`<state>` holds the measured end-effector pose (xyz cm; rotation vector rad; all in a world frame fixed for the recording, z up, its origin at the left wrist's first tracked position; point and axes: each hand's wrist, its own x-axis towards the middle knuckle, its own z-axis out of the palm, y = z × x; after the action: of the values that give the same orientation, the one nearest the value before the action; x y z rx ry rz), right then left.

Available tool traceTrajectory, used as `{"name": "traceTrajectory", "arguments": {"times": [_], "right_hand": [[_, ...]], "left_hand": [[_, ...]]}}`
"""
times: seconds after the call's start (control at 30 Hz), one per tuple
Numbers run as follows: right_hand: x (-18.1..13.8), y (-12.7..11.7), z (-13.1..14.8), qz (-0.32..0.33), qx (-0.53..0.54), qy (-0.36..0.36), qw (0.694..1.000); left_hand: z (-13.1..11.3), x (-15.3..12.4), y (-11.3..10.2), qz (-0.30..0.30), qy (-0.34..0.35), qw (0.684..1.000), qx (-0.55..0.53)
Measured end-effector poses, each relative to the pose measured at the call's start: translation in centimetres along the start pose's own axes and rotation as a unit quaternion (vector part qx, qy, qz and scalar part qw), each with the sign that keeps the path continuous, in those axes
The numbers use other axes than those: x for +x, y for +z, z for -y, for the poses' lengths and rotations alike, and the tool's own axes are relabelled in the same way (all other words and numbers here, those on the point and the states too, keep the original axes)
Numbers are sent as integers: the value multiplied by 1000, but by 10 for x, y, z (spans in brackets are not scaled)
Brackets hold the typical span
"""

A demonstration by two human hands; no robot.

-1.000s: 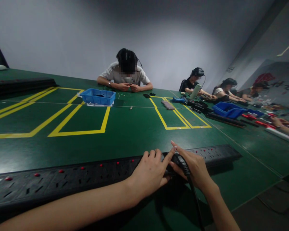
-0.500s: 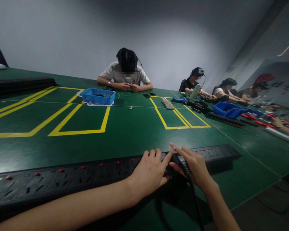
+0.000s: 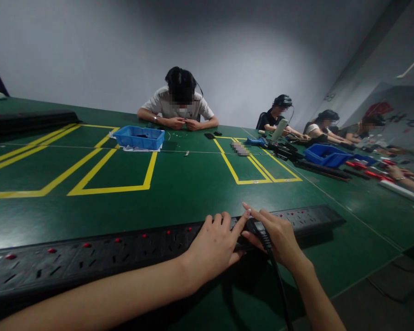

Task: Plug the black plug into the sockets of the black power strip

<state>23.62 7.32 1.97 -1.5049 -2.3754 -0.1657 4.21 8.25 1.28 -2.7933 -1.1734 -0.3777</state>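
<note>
A long black power strip (image 3: 99,258) with red dots beside its sockets lies slantwise across the near part of the table. My left hand (image 3: 215,246) is closed over the strip's middle, fingers on the far edge and thumb on the near side. Just right of it, my right hand (image 3: 279,234) grips a black plug (image 3: 260,227) against the strip, its index finger stretched forward close to my left index fingertip. The plug's cord (image 3: 279,282) runs down toward the bottom edge. My fingers and the plug body hide the sockets under them, so how deep the plug sits cannot be seen.
Yellow tape (image 3: 110,190) marks outlines on the green table (image 3: 186,193). A blue bin (image 3: 139,138) stands at the far left, another blue bin (image 3: 326,155) at the right. A person (image 3: 179,103) sits opposite; several others work along the right.
</note>
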Motion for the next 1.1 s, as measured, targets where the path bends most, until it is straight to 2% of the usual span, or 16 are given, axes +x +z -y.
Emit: {"name": "traceTrajectory", "arguments": {"times": [1.1], "right_hand": [[1,-2,2,-7,-1,-3,1000]], "left_hand": [[1,1,0,3,-4,1000,2]]}}
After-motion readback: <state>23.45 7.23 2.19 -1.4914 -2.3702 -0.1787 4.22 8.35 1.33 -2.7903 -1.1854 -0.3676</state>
